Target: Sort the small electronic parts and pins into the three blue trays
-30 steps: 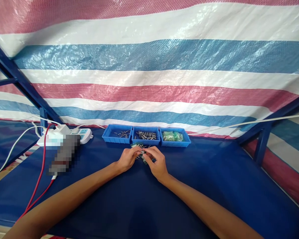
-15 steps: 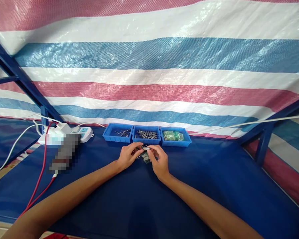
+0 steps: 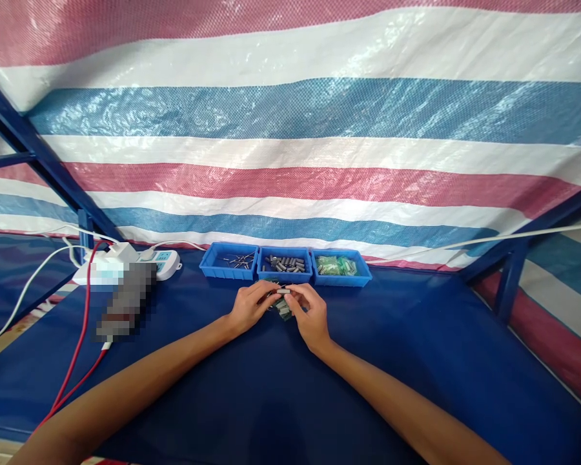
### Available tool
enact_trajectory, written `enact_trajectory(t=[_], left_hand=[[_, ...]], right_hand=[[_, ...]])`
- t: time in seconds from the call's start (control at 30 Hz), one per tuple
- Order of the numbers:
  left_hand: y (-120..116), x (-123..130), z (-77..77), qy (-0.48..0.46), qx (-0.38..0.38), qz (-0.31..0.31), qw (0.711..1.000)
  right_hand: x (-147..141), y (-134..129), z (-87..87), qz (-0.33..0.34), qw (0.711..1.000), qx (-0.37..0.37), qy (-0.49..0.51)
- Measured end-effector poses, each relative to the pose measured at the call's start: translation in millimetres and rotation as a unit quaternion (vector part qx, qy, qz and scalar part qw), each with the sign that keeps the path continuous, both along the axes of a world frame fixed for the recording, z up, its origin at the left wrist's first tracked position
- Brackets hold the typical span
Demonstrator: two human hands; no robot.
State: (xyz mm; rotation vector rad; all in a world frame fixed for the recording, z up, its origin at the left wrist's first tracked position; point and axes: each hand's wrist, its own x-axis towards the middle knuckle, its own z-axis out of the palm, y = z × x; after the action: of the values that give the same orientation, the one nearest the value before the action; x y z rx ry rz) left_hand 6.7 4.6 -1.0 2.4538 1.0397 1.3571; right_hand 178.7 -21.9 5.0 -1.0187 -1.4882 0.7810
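Observation:
My left hand (image 3: pixel 250 306) and my right hand (image 3: pixel 310 315) meet just in front of the blue bins. Between their fingertips is a small silvery cylinder (image 3: pixel 283 291), pinched from both ends and lying level. Its finer details are too small to make out. Beneath and just this side of the fingers lies a little pile of similar grey and silver parts (image 3: pixel 284 310) on the blue table, partly covered by the hands.
Three blue bins stand in a row: thin metal pins in the left bin (image 3: pixel 217 272), grey cylinders in the middle bin (image 3: pixel 285 278), green-wrapped parts in the right bin (image 3: pixel 343 281). A power strip (image 3: pixel 171 264), a blurred dark object (image 3: pixel 128 300) and a red cable (image 3: pixel 84 329) lie left.
The silvery cylinder has turned slightly and now sits level between the fingertips. Both hands have barely moved; the fingers of the left have shifted a little.

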Motion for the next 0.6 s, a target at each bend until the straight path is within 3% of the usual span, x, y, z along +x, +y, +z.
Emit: enact_trajectory(t=[0.13, 0.27, 0.37, 0.47, 0.6], left_hand=[[-0.1, 0.5, 1.2, -0.004, -0.018, 0.02, 1.0], [-0.8, 0.9, 2.1, -0.014, -0.035, 0.056, 0.998], [-0.8, 1.6, 1.8, -0.004, -0.017, 0.041, 0.999], [-0.6, 2.1, 1.6, -0.001, -0.003, 0.036, 0.999], [-0.4, 2.4, 2.2, -0.005, 0.005, 0.034, 0.999]], right_hand=[[1.4, 7.4, 12.2, -0.011, 0.999, -0.028, 0.037], [3.5, 40.6, 38.6, -0.031, 0.998, -0.021, 0.042], [3.9, 80.0, 62.5, -0.022, 0.998, 0.011, -0.054], [2.1, 112.7, 81.5, 0.017, 0.982, -0.008, -0.188], [-2.7, 126.9, 89.1, 0.031, 0.965, 0.006, -0.259]])
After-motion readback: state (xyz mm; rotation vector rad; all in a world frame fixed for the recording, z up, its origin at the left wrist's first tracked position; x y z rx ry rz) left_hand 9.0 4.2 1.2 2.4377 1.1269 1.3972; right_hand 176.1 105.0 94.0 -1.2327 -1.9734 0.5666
